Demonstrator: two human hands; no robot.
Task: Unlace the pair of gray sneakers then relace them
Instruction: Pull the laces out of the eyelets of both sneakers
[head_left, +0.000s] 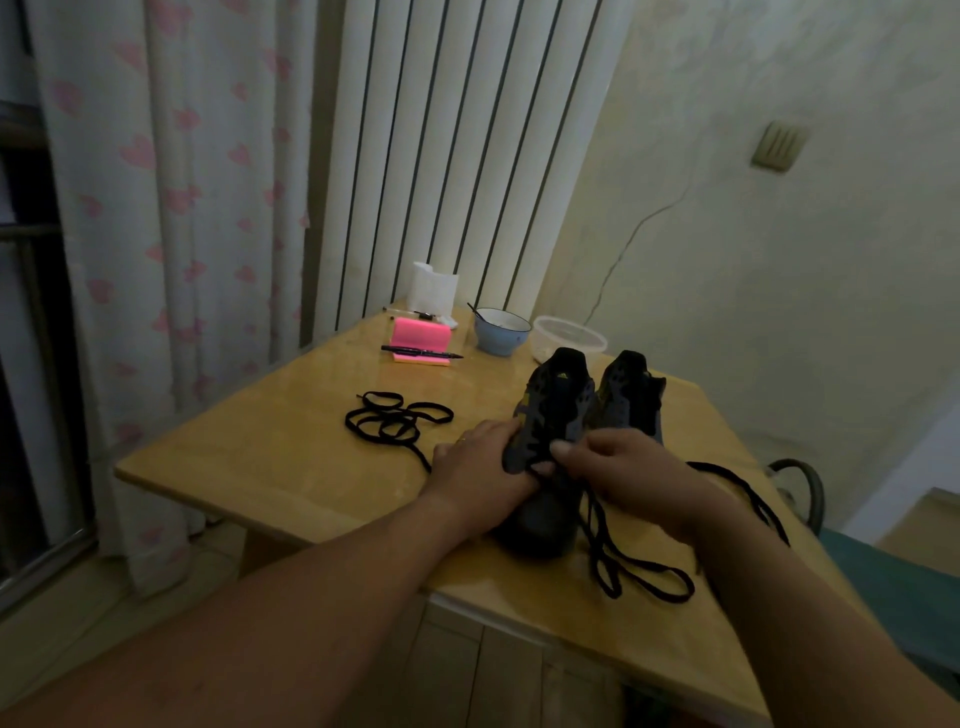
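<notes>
Two dark gray sneakers stand side by side on the wooden table (260, 457), toes toward me. The nearer sneaker (556, 415) is gripped at its left side by my left hand (480, 462). My right hand (628, 473) pinches a black lace (628, 577) at the eyelets near the shoe's front; the lace trails in loops over the table's near edge and to the right. The second sneaker (631, 395) stands behind my right hand, untouched. Another black lace (395, 421) lies loose in a coil on the table to the left.
At the table's far end are a pink notepad (420, 336) with a black pen (421, 352), a blue bowl (501, 332), a clear plastic container (569, 338) and a white holder (434, 291). A radiator and curtain stand behind.
</notes>
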